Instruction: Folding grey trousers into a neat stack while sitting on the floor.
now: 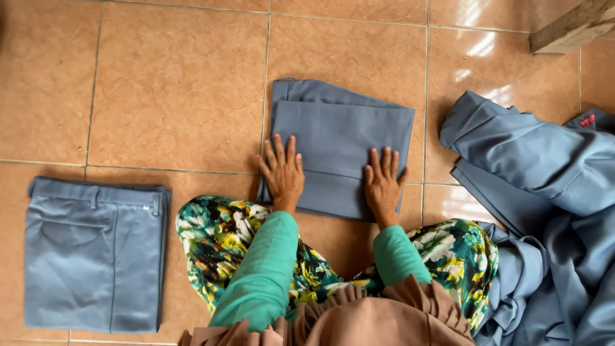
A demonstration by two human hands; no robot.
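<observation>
While pressing the folded grey trousers (339, 150) on the tiled floor (173, 83), keep left hand (282, 174) and right hand (383, 182) flat, fingers spread, gripping nothing. Smooth outward, keep edges even. Left: another folded pair (93, 253). Right: loose grey pile (544, 192).

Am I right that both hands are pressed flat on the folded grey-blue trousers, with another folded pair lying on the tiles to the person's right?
Not quite: the head view shows the other folded pair to the person's left. Both the left hand and right hand do lie flat on the folded grey-blue trousers.
</observation>
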